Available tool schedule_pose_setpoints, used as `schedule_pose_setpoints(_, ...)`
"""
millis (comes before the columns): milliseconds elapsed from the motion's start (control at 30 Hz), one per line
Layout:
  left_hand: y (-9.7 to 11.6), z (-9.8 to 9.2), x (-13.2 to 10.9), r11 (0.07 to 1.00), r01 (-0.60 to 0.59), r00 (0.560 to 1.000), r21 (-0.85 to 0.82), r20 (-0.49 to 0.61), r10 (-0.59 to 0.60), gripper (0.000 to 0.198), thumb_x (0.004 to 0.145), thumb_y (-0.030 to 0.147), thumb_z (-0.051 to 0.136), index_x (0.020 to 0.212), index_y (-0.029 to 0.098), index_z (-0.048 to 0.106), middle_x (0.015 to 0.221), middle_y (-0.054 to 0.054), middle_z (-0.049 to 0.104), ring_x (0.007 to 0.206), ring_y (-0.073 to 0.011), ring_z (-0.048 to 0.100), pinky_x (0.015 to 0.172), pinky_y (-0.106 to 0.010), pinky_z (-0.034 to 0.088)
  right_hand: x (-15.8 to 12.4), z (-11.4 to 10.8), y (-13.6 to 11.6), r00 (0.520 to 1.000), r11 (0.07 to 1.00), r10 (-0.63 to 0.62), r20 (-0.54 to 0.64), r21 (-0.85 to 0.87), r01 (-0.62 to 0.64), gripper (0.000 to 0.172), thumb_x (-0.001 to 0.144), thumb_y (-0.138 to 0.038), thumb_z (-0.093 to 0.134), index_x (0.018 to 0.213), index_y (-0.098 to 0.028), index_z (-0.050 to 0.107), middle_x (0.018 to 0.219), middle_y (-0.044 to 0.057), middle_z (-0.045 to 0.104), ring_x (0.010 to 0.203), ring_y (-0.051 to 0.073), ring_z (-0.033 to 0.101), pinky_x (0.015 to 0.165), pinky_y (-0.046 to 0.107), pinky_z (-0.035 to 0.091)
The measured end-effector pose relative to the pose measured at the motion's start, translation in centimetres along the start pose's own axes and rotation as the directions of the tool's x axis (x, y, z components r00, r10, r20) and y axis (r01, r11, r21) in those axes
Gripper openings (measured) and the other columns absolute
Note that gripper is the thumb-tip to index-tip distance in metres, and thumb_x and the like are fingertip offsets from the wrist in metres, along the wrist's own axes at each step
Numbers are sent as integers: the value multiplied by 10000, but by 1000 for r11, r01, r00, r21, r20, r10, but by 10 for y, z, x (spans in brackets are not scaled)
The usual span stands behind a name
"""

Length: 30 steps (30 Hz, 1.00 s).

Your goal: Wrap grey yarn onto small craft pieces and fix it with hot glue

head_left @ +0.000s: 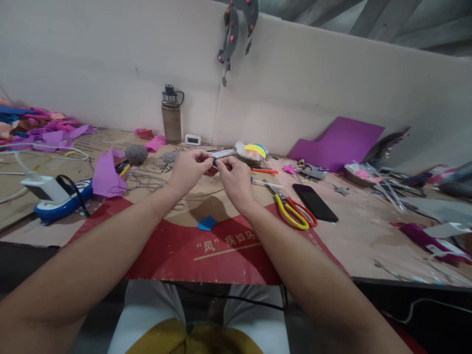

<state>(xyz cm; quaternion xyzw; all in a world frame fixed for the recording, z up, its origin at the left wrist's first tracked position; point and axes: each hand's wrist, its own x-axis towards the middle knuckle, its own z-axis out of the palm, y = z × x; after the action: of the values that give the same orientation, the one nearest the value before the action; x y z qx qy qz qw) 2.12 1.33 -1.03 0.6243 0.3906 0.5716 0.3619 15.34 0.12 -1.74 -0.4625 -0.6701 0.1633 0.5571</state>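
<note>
While they meet above the middle of the table (363, 236), the left hand (190, 172) and right hand (235, 180) each pinch a small dark blue piece (214, 161) with closed fingertips. Such fine work probably wants short, steady grips close together. Fingers cover most of the piece; its shape and material cannot be made out.

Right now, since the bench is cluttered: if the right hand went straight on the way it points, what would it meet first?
Probably the left hand: the right hand points up-left at it, fingertips meeting on a small dark piece.
</note>
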Motion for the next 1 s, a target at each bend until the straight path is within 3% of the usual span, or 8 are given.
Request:
schedule_pose_setpoints(300, 3, 0, -2, 997, -19, 1000, 70, -3, 19, 66, 747, 198, 605, 743, 140, 638, 618, -7, 652, 542, -119, 652, 562, -234, 569, -1, 0, -3, 1000, 999, 2, -2, -45, -2, 199, 846, -276, 553, 697, -171, 632, 683, 15, 660, 613, 118, 529, 626, 250, 376)
schedule_pose_setpoints(500, 2, 1, -1, 1000, 2, 1000, 12, 4, -2, 59, 747, 182, 598, 719, 140, 629, 580, -3, 643, 518, -122, 638, 553, -249, 563, 0, 0, -1, 1000, 994, -16, 5, -111, 17, 199, 851, -275, 550, 688, -177, 610, 677, 19, 652, 615, 119, 523, 618, 252, 361)
schedule_pose_setpoints(700, 3, 3, 1, 978, 124, 992, -170, 37, -119, 70, 743, 177, 610, 680, 145, 606, 526, 8, 610, 455, -98, 582, 527, -235, 523, 0, -1, 2, 999, 991, -52, 13, -120, 53, 220, 861, -296, 538, 672, -189, 569, 677, 18, 619, 617, 123, 500, 601, 259, 348)
schedule_pose_setpoints(900, 7, 3, -1, 913, 237, 971, -333, 117, -209, 88, 730, 182, 640, 668, 138, 596, 548, -1, 607, 483, -89, 579, 527, -219, 502, 0, -3, -1, 1000, 997, -19, -15, -73, 18, 121, 850, -290, 548, 909, -196, 597, 645, -21, 561, 594, 124, 500, 601, 253, 367)
schedule_pose_setpoints(1000, 8, 2, 0, 883, 298, 953, -363, 167, -253, 63, 729, 176, 651, 705, 123, 627, 618, -26, 650, 535, -100, 616, 554, -224, 518, 1, -4, 1, 1000, 1000, -6, 12, 13, 6, 127, 859, -270, 506, 817, -190, 596, 721, 7, 621, 664, 127, 563, 646, 244, 404)
